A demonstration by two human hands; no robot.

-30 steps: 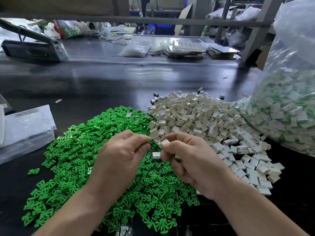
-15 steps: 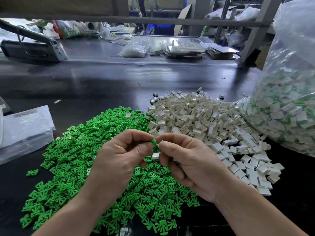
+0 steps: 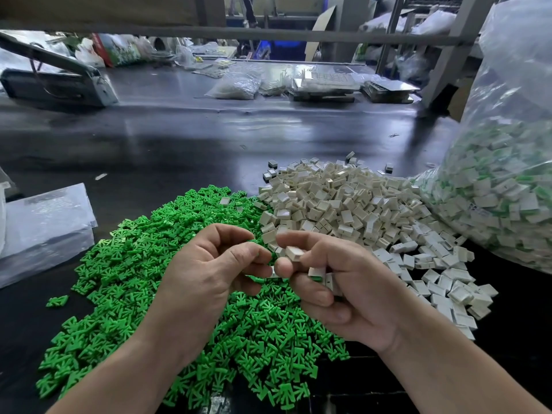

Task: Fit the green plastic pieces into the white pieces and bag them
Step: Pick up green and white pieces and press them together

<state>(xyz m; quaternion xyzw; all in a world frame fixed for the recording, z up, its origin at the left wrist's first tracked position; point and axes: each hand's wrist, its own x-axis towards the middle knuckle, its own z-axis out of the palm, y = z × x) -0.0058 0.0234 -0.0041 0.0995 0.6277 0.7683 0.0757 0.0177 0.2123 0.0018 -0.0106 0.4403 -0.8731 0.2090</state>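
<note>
Though the bag (image 3: 493, 204) is well filled, the green pile (image 3: 125, 279) and white pile (image 3: 343, 210) are large — right hand (image 3: 352, 294) grasps white pieces (image 3: 294, 253), left hand (image 3: 206, 273) grip unclear.

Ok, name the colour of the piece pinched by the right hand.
The piece is off-white; head view.

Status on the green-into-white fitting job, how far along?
Done: the big clear plastic bag holds many fitted white-and-green pieces. In hand: the right hand pinches a white rectangular plastic piece, more tucked in its palm; the left hand pinches beside it, contents hidden. Left: large heaps of loose green plastic pieces and loose white pieces.
</note>
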